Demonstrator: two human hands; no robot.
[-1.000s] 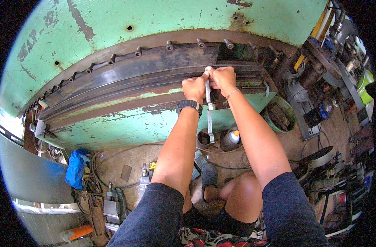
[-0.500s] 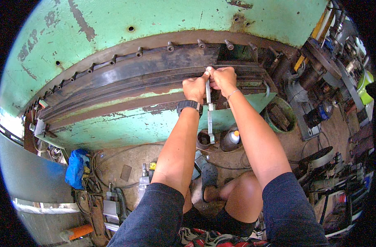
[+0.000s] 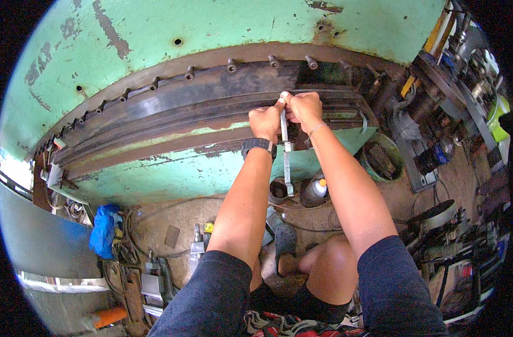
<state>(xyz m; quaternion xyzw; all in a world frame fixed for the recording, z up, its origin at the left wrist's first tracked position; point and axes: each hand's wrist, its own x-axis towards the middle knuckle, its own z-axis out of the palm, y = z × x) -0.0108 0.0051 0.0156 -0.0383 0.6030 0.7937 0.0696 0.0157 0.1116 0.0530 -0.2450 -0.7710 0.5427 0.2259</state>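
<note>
Head view: in the bare left hand and bare right hand, both closed with fingertips together, the far end of a grey, flat, stepped metal strip is apparently pinched. If the pinch were loosened or the free end knocked, the strip could be twisted or dropped. From the hands it is extended toward the near side, past a green-painted steel machine bed; its near end is seen between a dark round can, left, and an orange-capped grey-and-white bottle, right.
</note>
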